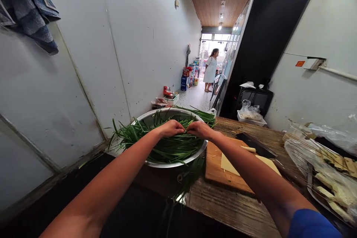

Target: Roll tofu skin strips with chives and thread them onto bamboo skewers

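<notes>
A large metal basin (178, 163) is heaped with long green garlic chives (170, 150), some hanging over its left rim. Above the heap, my left hand (172, 128) is closed in a pinch on a few chives. Facing it almost fingertip to fingertip, my right hand (198, 129) pinches at the same chives, whose ends are mostly hidden by the fingers. Beside the basin, under my right forearm, lies a wooden cutting board (213, 163) with pale yellow sheets (228, 165) and a small roll (248, 149) on it.
A dark-bladed knife (256, 145) rests behind the board on the wooden table (223, 206). To the right is a tray (314, 189) with skewers and plastic bags. Another bundle of chives (205, 116) lies behind the basin. A person (211, 68) stands near the far doorway.
</notes>
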`<state>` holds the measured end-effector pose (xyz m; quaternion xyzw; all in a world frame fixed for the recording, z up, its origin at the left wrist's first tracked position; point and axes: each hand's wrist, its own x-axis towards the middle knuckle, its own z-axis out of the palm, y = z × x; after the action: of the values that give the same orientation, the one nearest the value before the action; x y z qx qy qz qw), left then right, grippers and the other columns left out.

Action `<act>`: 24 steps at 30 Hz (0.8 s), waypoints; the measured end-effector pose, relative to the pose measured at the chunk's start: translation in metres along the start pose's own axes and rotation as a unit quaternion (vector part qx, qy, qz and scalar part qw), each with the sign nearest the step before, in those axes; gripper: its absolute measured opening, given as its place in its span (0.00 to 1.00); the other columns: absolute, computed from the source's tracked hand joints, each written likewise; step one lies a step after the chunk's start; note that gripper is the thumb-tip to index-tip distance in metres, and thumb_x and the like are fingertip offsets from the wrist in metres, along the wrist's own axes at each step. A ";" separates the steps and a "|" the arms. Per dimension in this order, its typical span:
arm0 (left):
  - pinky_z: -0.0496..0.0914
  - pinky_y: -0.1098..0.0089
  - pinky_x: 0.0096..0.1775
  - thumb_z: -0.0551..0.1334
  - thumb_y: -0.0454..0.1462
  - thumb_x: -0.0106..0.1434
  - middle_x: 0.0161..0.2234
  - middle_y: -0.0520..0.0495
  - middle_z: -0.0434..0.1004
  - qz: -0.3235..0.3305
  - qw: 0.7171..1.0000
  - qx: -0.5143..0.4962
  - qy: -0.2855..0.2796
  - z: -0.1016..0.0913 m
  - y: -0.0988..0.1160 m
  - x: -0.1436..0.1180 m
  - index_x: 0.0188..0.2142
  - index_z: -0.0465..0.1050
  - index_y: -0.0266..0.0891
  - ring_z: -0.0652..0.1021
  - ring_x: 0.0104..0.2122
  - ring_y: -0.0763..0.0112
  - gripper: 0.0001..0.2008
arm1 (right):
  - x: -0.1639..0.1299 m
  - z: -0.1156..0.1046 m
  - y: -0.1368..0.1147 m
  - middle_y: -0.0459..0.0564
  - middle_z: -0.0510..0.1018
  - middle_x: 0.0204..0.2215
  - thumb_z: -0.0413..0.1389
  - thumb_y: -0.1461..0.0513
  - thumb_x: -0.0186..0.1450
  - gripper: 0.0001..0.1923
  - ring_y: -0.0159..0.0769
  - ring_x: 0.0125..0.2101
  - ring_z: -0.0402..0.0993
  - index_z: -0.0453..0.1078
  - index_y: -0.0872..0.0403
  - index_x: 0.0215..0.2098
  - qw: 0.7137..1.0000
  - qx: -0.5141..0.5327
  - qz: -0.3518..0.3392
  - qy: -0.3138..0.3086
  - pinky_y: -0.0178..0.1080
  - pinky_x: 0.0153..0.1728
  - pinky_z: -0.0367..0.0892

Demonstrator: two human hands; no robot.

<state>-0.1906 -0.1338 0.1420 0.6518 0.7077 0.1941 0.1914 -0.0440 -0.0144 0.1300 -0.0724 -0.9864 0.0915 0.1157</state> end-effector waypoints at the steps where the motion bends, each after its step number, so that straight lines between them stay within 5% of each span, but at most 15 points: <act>1: 0.58 0.76 0.27 0.57 0.38 0.56 0.23 0.54 0.73 0.001 1.000 0.003 -0.006 0.001 0.000 0.002 0.39 0.77 0.34 0.67 0.24 0.75 0.15 | -0.002 0.000 0.001 0.46 0.77 0.30 0.54 0.62 0.61 0.09 0.30 0.31 0.70 0.75 0.53 0.38 1.000 0.009 0.003 0.004 0.31 0.32 0.60; 8: 0.63 0.75 0.32 0.60 0.37 0.52 0.29 0.48 0.79 -0.021 0.995 0.008 0.097 0.000 -0.006 0.006 0.36 0.78 0.33 0.73 0.29 0.71 0.14 | -0.033 0.002 0.019 0.52 0.76 0.43 0.57 0.64 0.58 0.20 0.35 0.42 0.71 0.69 0.55 0.49 0.992 0.024 0.094 0.081 0.34 0.43 0.62; 16: 0.64 0.74 0.33 0.57 0.38 0.55 0.31 0.46 0.80 -0.017 0.997 -0.015 0.074 0.007 -0.006 0.010 0.40 0.77 0.31 0.75 0.30 0.69 0.17 | -0.042 0.011 0.015 0.52 0.78 0.40 0.52 0.62 0.62 0.18 0.37 0.39 0.74 0.67 0.56 0.51 0.958 0.045 0.208 0.190 0.36 0.42 0.64; 24: 0.63 0.75 0.32 0.57 0.37 0.55 0.30 0.48 0.80 0.018 0.999 -0.001 0.049 0.010 -0.007 0.010 0.41 0.77 0.34 0.74 0.29 0.70 0.16 | -0.042 0.001 -0.007 0.50 0.79 0.37 0.44 0.60 0.67 0.15 0.35 0.38 0.74 0.73 0.50 0.42 0.981 -0.070 0.140 0.114 0.32 0.36 0.61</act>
<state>-0.1918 -0.1245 0.1300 0.6541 0.7039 0.2302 0.1539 -0.0048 -0.0282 0.1218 -0.2272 -0.9508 0.0286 0.2085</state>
